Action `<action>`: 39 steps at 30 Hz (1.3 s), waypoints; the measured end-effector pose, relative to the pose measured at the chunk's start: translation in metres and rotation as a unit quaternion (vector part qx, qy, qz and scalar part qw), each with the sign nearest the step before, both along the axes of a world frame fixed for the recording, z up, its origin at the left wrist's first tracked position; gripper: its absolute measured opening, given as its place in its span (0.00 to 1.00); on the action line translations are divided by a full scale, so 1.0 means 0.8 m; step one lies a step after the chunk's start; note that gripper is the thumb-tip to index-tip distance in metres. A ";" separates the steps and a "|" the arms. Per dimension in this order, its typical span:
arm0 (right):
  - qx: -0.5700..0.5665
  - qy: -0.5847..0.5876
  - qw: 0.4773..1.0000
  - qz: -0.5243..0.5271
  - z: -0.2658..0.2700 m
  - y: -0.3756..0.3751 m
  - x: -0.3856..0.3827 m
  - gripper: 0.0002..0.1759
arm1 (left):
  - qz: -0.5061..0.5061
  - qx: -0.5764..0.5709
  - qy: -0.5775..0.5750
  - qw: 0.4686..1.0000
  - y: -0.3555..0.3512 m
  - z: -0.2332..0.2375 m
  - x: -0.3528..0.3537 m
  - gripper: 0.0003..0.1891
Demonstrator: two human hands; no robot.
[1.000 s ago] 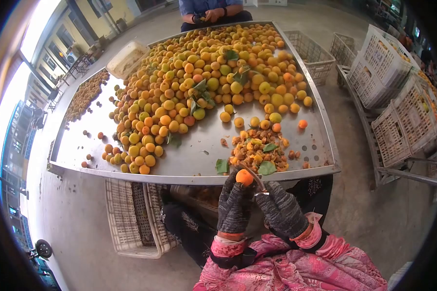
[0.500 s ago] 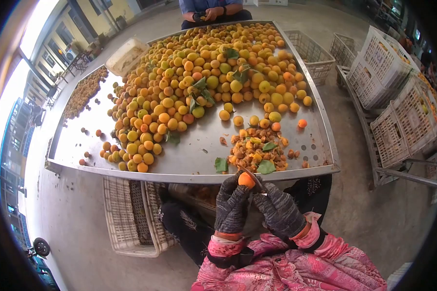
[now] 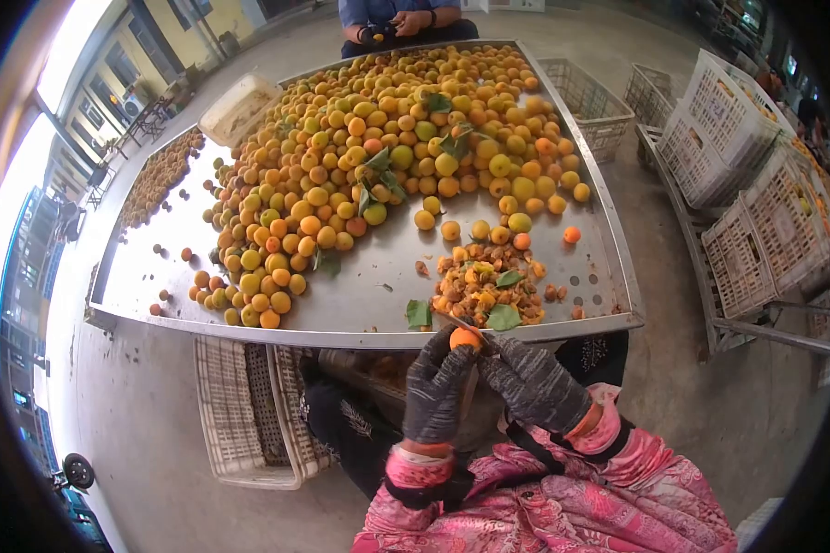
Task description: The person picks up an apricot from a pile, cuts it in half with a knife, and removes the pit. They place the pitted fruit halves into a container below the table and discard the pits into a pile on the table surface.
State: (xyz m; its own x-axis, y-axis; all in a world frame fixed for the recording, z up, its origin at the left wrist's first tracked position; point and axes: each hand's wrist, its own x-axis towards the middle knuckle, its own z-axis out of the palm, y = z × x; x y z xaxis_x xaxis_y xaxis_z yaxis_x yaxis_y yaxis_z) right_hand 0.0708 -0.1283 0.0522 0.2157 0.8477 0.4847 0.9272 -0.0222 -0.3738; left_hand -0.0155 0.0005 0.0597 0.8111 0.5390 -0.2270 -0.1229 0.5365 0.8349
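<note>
- White slatted crate: it sits on the floor under the near edge of the tabletop, to the left of the person's knees and well apart from both hands.
- Heap of whole apricots: it covers the far and left parts of the tabletop, well beyond arm's reach of where the hands are now.
- Left hand: gloved, it rises from below with the fingers clamped around the lower left side of the apricot. This hand carries the fruit.
- Apricot: it is held in the air just in front of the tabletop's near rim, not resting on it. It is directly between the two hands and above their knuckles. It is roundish, so no long axis can be made out.
- Right hand: gloved, with its fingers curled together and the tips against the right side of the fruit. The fruit therefore lies up and to the left of this palm. I cannot tell whether this hand also pinches something thin.
- Pile of cut pieces and leaves: it lies on the tabletop just beyond the held fruit, nearer the right hand's side.
- Stacked white crates: they stand far to the right, off the tabletop.
</note>
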 end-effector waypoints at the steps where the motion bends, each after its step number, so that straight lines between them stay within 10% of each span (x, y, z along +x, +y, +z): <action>1: 0.010 -0.055 0.998 -0.041 -0.008 0.000 -0.009 0.17 | 0.000 0.001 0.000 1.000 -0.010 -0.004 0.006 0.17; 3: 0.020 -0.110 0.990 -0.080 -0.024 0.009 -0.028 0.17 | 0.109 -0.019 -0.017 0.994 -0.027 -0.016 0.013 0.18; 5: 0.066 0.198 0.962 -0.178 -0.034 0.022 -0.042 0.17 | 0.091 0.004 -0.020 0.996 -0.027 -0.018 0.014 0.18; 9: 0.049 0.181 0.970 -0.154 -0.025 0.006 -0.027 0.18 | -0.002 0.190 0.004 0.982 -0.005 -0.039 0.003 0.15; 14: -0.038 0.009 0.999 0.023 -0.009 -0.004 0.003 0.20 | -0.069 0.046 0.022 0.996 0.013 0.000 -0.002 0.15; 16: -0.035 0.037 0.999 -0.012 -0.017 0.003 -0.007 0.21 | 0.013 0.224 0.019 0.974 -0.001 -0.014 -0.001 0.15; 19: 0.001 0.079 0.994 -0.073 -0.023 0.016 -0.026 0.20 | 0.056 0.103 0.023 0.993 -0.013 -0.017 0.006 0.15; 25: -0.026 -0.015 0.994 -0.103 -0.027 0.011 -0.029 0.17 | 0.067 0.286 0.058 0.954 -0.015 -0.051 0.001 0.16; 30: -0.004 0.056 0.998 -0.023 -0.028 0.002 -0.002 0.15 | 0.017 0.209 0.018 0.978 0.000 -0.036 -0.006 0.17; 32: -0.034 0.453 0.887 0.084 0.000 -0.002 0.013 0.14 | 0.003 0.126 0.017 0.992 0.001 -0.036 -0.006 0.17; 33: -0.034 0.452 0.887 0.084 0.024 0.002 0.016 0.14 | 0.004 0.200 0.009 0.980 0.002 -0.044 -0.005 0.16; 35: -0.169 0.763 0.614 -0.108 0.063 0.012 0.014 0.15 | 0.005 0.273 0.002 0.962 0.002 -0.032 -0.001 0.14; 36: -0.169 0.763 0.614 -0.109 0.050 0.010 0.014 0.15 | -0.006 0.174 0.014 0.985 0.001 -0.023 0.001 0.14; 38: -0.038 0.401 0.915 0.026 0.001 0.007 0.009 0.14 | -0.015 0.074 0.028 0.997 -0.002 -0.016 0.003 0.13; 39: -0.038 0.402 0.915 0.026 -0.016 0.008 0.004 0.14 | -0.007 0.096 0.049 0.994 -0.006 -0.020 0.007 0.13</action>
